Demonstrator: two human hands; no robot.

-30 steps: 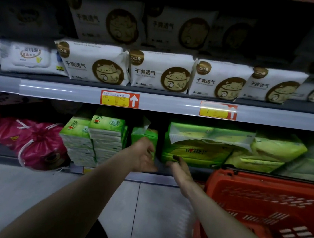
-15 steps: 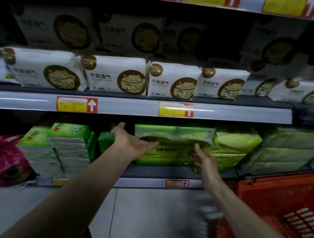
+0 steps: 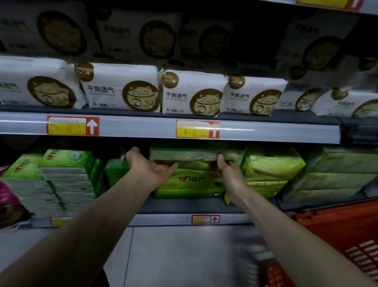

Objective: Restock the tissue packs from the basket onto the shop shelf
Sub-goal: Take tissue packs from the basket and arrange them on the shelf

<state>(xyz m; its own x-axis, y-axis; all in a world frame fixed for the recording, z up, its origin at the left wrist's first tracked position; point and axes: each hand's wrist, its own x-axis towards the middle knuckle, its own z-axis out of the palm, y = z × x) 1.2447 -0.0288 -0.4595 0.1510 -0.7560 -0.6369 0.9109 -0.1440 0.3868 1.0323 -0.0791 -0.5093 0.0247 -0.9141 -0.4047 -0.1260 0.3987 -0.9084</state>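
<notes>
The top tissue pack lies flat on a stack of green packs on the lower shelf, close under the shelf edge above. The right hand holds its three o'clock end: the grip is closed there, thumb on the front face and fingers tucked around the end. The left hand sits at the pack's nine o'clock end with its grip wide open, palm turned toward the pack and fingers straight. Whether they actually touch the wrapper I cannot tell.

Taking the pack at both ends likely keeps the soft, floppy bundle level while it is squared on the stack, and the open left palm looks set to nudge it sideways or backward.

At three o'clock of the stack, yellow-green packs press close, so little side room remains. At nine o'clock stand smaller green bundles. The red basket waits at four o'clock, its contents out of view. White cat-print packs fill the shelf at twelve o'clock.
</notes>
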